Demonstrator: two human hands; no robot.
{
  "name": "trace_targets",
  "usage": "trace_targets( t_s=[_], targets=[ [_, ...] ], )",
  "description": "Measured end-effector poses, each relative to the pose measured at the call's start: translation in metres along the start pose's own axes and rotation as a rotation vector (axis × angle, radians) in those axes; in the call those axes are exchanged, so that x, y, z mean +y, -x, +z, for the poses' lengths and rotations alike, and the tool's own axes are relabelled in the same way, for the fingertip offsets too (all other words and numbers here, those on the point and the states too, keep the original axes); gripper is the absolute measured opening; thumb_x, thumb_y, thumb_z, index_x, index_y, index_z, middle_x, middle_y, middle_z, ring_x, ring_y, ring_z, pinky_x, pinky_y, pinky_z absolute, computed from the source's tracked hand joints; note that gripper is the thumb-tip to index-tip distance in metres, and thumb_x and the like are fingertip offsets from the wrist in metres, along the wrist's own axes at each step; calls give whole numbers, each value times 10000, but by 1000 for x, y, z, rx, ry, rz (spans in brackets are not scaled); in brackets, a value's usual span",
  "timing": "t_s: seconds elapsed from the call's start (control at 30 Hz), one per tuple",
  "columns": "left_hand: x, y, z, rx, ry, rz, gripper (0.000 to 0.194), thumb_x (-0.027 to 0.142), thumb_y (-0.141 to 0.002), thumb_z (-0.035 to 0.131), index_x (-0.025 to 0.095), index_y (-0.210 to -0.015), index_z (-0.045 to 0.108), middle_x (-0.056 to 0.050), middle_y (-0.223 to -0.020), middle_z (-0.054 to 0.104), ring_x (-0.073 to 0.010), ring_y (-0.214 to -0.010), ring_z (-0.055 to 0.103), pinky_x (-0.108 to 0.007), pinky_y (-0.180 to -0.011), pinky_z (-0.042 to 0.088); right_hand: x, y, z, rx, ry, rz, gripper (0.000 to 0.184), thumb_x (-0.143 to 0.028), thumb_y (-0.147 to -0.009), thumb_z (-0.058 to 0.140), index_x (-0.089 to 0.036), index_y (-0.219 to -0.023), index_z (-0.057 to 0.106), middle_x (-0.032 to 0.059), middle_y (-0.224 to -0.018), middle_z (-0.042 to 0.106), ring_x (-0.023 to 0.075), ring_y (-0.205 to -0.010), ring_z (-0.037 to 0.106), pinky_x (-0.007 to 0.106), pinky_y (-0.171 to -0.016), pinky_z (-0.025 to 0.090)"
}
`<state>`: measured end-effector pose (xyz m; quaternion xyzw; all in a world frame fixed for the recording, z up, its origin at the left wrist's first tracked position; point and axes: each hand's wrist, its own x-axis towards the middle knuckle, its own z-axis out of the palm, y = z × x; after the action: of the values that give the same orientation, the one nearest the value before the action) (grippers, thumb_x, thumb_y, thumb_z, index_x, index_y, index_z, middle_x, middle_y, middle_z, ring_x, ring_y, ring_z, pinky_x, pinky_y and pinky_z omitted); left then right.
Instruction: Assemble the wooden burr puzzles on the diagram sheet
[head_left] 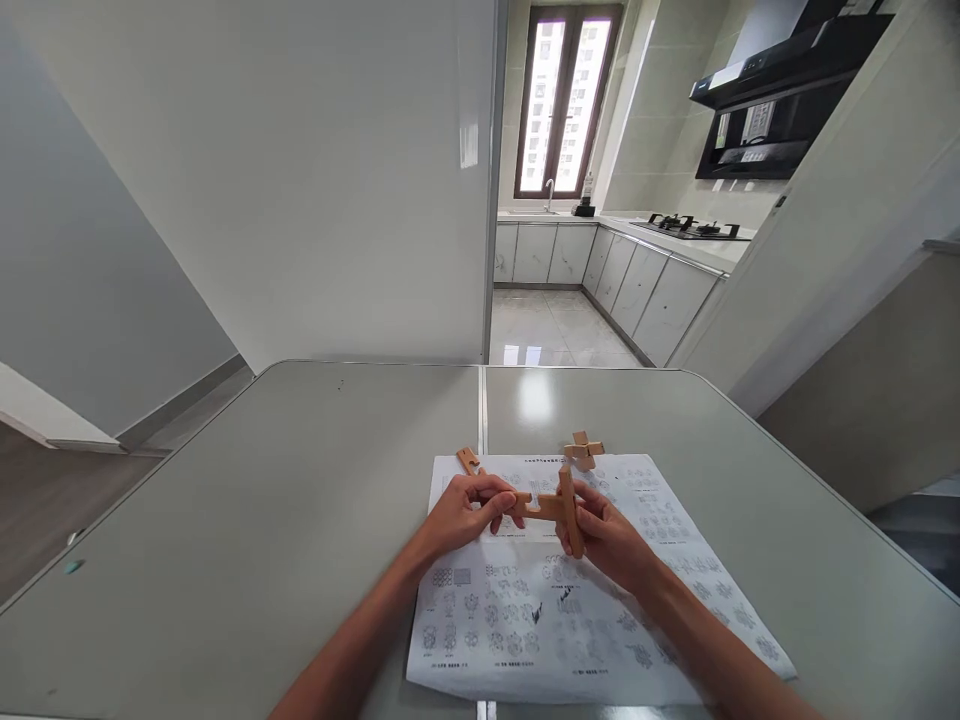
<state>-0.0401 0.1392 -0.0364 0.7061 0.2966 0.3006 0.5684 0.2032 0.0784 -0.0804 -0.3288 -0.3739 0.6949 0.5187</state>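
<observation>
My left hand (466, 512) pinches one end of a horizontal wooden puzzle bar (534, 506). My right hand (609, 535) grips an upright wooden bar (571, 512) that crosses the horizontal one, so the two bars form a cross held just above the printed instruction sheet (570, 610). A small assembled wooden cross piece (583, 451) lies at the sheet's far edge, beyond my right hand. One loose wooden piece (469, 460) lies at the sheet's far left corner, beyond my left hand.
The sheet lies on a grey table (247, 520) with a seam down its middle. A small teal speck (73, 566) sits near the left table edge. Beyond the table stand a white wall and an open kitchen with cabinets, a hob and a window.
</observation>
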Motion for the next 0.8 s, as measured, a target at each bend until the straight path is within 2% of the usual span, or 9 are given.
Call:
trace_targets(
  t_s=[0.1,0.17,0.23,0.3,0.4,0.53,0.67,0.73,0.8],
  targets=[
    [10,6,-19,100,-89,2,463,569,-985,586,147,-868,736,-96,-789,778,-131,-591,547,-267,-620,464,-17,5,-5,140,-41,-181,418,-630,-757,842,-301,-903,630,-60,-602,454,108,-448,376,289,-479,350],
    [17,15,-34,187,-162,-5,454,562,-991,575,156,-859,730,-88,-823,785,-131,-603,551,-268,-646,468,-32,7,-4,206,-3,-247,447,-670,-758,821,-299,-910,623,-56,-615,443,113,-456,361,304,-485,355],
    [23,24,-46,352,-240,-65,438,572,-985,571,168,-919,726,-68,-825,789,-128,-568,545,-260,-612,446,-46,7,2,205,164,-146,422,-607,-779,837,-270,-916,625,-33,-643,516,142,-518,441,337,-556,427],
    [24,33,-52,500,-350,-141,443,588,-983,548,181,-946,719,-58,-840,796,-136,-546,546,-260,-570,417,-51,0,12,146,366,-24,384,-585,-858,779,-238,-895,619,-15,-659,577,168,-592,529,359,-647,477],
    [19,41,-51,623,-624,-285,391,532,-994,510,209,-916,716,-33,-801,790,-159,-555,576,-268,-563,371,-44,-24,28,128,639,29,439,-653,-897,684,-219,-892,619,22,-738,688,169,-587,592,316,-580,438],
    [8,43,-43,606,-907,-449,385,476,-1000,477,214,-806,682,-38,-732,760,-190,-626,641,-272,-585,311,-24,-64,39,176,954,3,450,-655,-900,635,-220,-809,566,14,-706,720,190,-563,693,290,-556,445],
    [5,40,-38,519,-992,-509,496,527,-1004,448,202,-677,630,-54,-661,715,-182,-575,605,-280,-578,253,-15,-91,48,176,1220,29,385,-563,-987,530,-217,-826,583,20,-722,745,181,-558,696,267,-515,405],
    [4,37,-35,454,-1017,-527,501,501,-991,468,200,-613,598,-52,-609,677,-179,-547,582,-289,-576,235,-14,-97,53,184,1448,10,383,-521,-1027,475,-213,-846,615,38,-780,765,190,-630,701,266,-518,366],
    [3,34,-33,408,-1032,-547,484,474,-979,486,202,-592,586,-53,-597,658,-186,-546,581,-295,-575,229,-12,-102,57,183,1581,-4,405,-508,-1051,445,-210,-859,640,62,-824,773,211,-703,701,274,-533,342]
  ],
)
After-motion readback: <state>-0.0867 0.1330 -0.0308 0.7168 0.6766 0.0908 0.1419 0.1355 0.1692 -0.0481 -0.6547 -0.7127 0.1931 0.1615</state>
